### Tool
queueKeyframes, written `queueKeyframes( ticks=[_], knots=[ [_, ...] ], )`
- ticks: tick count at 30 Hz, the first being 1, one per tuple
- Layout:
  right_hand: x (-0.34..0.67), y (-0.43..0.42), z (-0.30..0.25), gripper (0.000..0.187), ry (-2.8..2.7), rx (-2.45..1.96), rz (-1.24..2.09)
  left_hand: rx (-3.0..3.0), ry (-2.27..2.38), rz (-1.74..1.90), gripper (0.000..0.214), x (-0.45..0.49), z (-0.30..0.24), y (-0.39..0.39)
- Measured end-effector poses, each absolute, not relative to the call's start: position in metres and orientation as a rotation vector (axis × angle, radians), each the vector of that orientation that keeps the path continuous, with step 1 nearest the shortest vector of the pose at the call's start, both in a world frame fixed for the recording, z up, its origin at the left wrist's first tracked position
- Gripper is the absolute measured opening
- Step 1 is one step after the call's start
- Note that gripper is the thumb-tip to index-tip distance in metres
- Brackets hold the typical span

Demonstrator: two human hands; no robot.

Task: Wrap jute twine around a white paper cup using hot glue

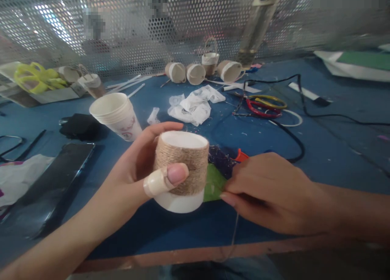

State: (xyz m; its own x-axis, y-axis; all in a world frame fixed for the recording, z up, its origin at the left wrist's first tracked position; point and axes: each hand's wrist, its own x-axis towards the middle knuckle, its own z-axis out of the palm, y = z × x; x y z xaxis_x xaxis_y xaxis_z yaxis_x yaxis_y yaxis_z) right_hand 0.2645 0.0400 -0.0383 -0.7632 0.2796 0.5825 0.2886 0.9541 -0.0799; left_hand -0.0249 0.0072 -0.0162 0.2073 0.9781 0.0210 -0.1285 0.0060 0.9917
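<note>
My left hand [131,186] is wrapped around a paper cup [185,203], its bandaged thumb pressed on the near side. Brown twine [196,166] winds round most of the cup in tight rows, leaving a white band bare at the lower end. To the right, my right hand [274,192] is closed in a pinch on the twine, whose loose strand [234,233] hangs down past the table edge. Behind the two hands lie a green piece [214,184] and an orange object [241,155], both partly hidden.
A stack of paper cups [114,113] stands left of a crumpled white plastic bag [195,105]. Several twine-wrapped cups [196,74] are at the back. A phone [61,190] lies left; yellow scissors [38,77] sit in a box. Coiled wires [268,105] and a black cable [300,95] lie right.
</note>
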Motion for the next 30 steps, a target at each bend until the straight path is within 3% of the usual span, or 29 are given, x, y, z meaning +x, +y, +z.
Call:
queueKeyframes(
  ticks=[8,13,30],
  knots=[
    [0.2610,0.0410,-0.0376,0.051,-2.448,-0.408,-0.080,1.227,0.854,1.102,0.042,-0.0299,-0.0213,0.0090],
    [0.2592,0.0411,-0.0397,0.053,-2.444,-0.407,-0.091,1.216,0.918,1.065,0.046,-0.0287,-0.0189,0.0079],
    [0.2625,0.0387,-0.0402,0.049,-2.440,-0.448,-0.095,1.241,0.916,1.072,0.040,-0.0263,-0.0208,0.0136]
  ],
)
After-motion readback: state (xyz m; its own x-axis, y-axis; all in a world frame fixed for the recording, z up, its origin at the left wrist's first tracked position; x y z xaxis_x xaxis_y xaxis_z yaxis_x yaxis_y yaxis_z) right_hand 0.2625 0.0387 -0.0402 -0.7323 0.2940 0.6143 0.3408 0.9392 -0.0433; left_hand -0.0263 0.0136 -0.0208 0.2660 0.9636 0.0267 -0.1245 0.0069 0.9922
